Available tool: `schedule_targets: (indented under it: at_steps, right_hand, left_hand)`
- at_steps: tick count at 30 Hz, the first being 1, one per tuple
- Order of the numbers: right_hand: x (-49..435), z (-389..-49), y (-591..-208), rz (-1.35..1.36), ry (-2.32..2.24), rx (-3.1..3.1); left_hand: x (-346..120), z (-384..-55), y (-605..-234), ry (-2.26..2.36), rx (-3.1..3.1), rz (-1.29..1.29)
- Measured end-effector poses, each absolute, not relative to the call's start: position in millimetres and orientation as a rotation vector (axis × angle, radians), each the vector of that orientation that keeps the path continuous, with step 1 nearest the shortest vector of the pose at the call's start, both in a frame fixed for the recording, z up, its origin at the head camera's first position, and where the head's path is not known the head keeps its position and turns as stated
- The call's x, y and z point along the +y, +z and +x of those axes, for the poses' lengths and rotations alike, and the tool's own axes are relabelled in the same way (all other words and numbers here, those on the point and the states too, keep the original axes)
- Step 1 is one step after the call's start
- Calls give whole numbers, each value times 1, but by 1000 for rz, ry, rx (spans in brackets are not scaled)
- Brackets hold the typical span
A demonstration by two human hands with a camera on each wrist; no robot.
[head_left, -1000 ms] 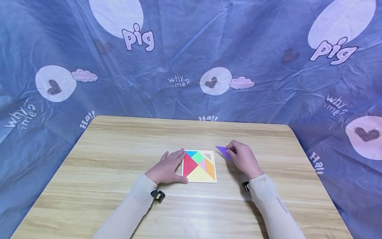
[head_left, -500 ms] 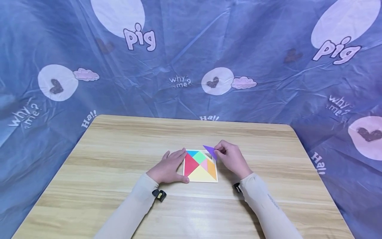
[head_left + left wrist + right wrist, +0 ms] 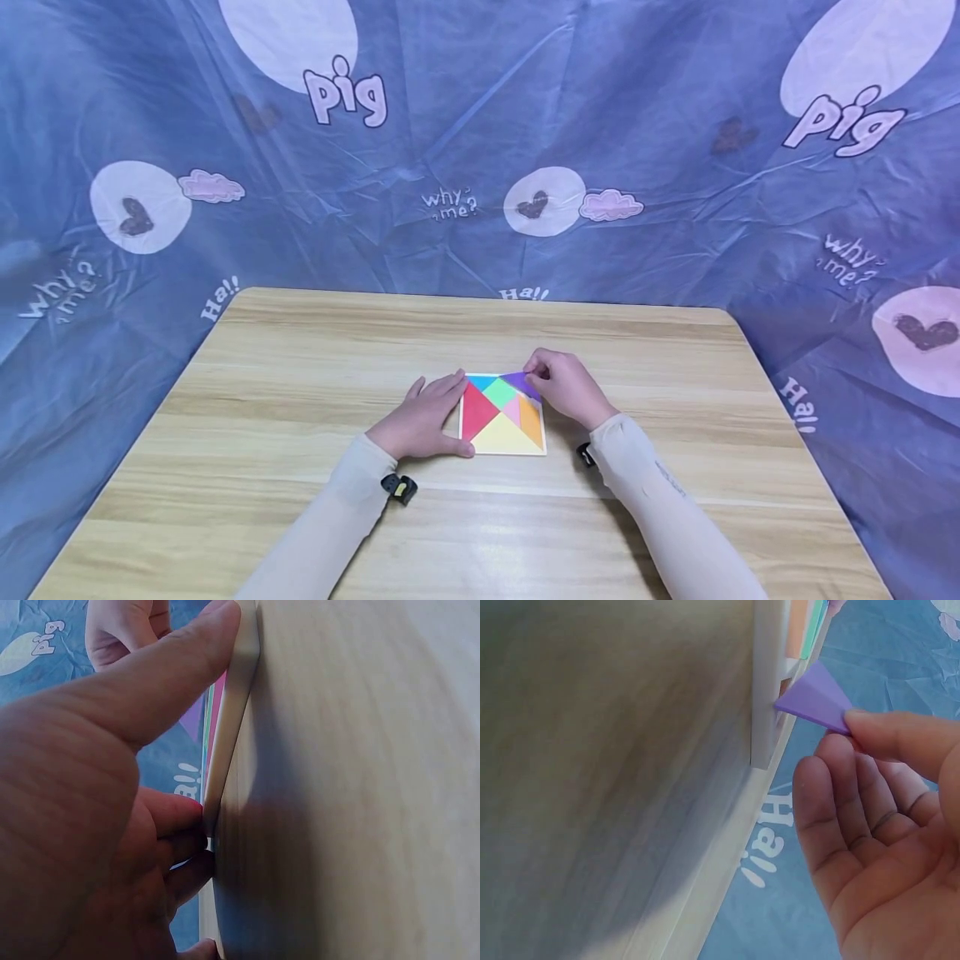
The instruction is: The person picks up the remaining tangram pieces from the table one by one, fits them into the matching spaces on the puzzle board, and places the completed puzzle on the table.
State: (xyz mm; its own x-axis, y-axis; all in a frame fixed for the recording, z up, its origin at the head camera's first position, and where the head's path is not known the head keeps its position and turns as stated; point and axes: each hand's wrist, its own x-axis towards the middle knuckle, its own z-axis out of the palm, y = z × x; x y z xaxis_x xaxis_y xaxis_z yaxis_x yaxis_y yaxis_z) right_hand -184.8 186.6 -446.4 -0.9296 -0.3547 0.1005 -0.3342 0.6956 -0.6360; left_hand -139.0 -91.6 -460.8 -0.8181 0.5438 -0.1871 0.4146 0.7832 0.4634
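Observation:
A tangram puzzle tray (image 3: pixel 501 455) with a pale rim lies on the table, holding red, blue, green, pink, orange and pale yellow pieces. My left hand (image 3: pixel 426 418) grips the tray's left side, thumb at the near corner and fingers at the far one. In the left wrist view the thumb (image 3: pixel 187 664) rests against the tray's edge (image 3: pixel 234 712). Between thumb and fingertips, my right hand (image 3: pixel 566 385) pinches a purple triangle piece (image 3: pixel 516 382). That triangle (image 3: pixel 814 697) is tilted above the tray's far right corner in the right wrist view, partly over the rim.
The wooden table (image 3: pixel 337 342) extends around the tray on all sides. A blue printed cloth (image 3: pixel 465 108) hangs behind the table and along its sides. Both wrists wear small black devices, such as the left one (image 3: pixel 399 488).
My right hand has carried the purple triangle left, from beside the tray to over its far right corner, and turned it. My left hand keeps its place on the tray.

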Motion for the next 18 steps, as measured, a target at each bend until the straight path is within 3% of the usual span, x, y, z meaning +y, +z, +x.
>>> schedule_targets:
  at_steps: [18]
  right_hand:
    - [182,-192,-451,-440,-1083,2777]
  left_hand:
    - [-90,-138,-458,588,2666,731]
